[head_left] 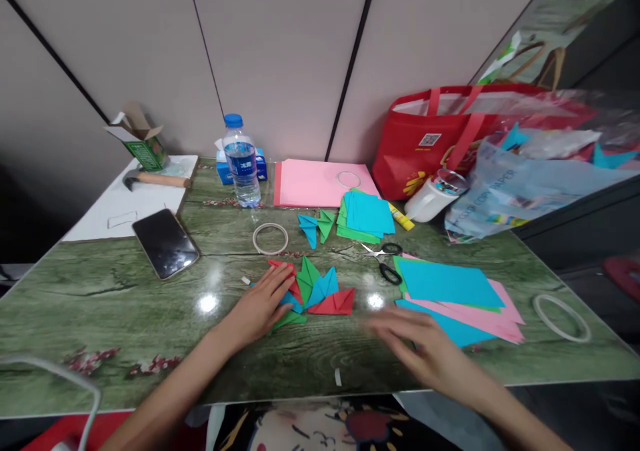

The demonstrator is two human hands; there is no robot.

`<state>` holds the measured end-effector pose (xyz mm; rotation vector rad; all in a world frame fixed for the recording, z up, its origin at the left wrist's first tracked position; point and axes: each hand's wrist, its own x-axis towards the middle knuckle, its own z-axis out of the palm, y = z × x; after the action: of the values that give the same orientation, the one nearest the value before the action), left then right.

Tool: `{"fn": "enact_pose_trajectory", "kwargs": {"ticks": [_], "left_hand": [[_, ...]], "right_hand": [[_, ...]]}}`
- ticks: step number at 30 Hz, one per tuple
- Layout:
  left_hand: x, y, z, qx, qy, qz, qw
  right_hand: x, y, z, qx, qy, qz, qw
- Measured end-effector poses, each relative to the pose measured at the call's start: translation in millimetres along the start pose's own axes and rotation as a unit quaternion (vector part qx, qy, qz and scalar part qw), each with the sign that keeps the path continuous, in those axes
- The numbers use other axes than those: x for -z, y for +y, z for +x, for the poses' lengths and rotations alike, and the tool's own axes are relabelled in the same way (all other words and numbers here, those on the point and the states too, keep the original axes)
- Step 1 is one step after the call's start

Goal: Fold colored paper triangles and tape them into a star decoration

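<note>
My left hand [267, 301] lies on the left side of a ring of folded paper pieces, fingers stretched out and covering some of them. Around it show a green folded piece [309, 277], a blue folded piece [323, 287] and a red folded piece [336, 302], their points turned outward. To the right of the ring, above the table, is my right hand [417, 344], its fingertips blurred by motion. Its fingers look extended with the thumb apart, and I see nothing in them. Two more folded pieces, blue [309, 229] and green [325, 225], lie farther back.
Black-handled scissors [389, 272] lie beside blue, green and pink paper strips [450, 284]. Behind are a stack of paper squares [370, 212], a glue stick [401, 217], a tape roll [271, 239] and a water bottle [242, 164]. A phone [165, 243] and hammer [157, 179] lie left; bags [420, 131] stand right.
</note>
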<state>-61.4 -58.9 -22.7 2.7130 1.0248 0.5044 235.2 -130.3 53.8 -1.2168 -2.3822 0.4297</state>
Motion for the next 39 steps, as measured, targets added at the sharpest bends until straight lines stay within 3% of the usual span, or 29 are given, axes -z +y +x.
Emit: {"fn": "enact_pose_trajectory", "kwargs": {"ticks": [4,7,10,17,23,39], "left_hand": [[-5.2,4,-2,0.007,-0.011,-0.011,1.0],[-6.1,7,-6,0.009,-0.007,-0.014,1.0],[-7.6,9,-10,0.008,-0.002,-0.008,1.0],[-10.4,13,-3,0.013,0.009,-0.026,1.0],[-6.7,10,4,-0.014,0.007,-0.077,0.997],[3.3,7,9,0.005,0.001,-0.124,0.992]], "right_hand": [[-46,4,36,0.056,-0.07,-0.102,0.991],[-74,10,44,0.034,-0.109,-0.138,0.984],[-86,16,38,0.008,-0.107,-0.156,0.982],[-90,21,35,0.017,-0.079,-0.166,0.983],[-81,24,39,0.034,-0.077,-0.152,0.985],[-73,39,41,0.063,-0.06,-0.102,0.991]]}}
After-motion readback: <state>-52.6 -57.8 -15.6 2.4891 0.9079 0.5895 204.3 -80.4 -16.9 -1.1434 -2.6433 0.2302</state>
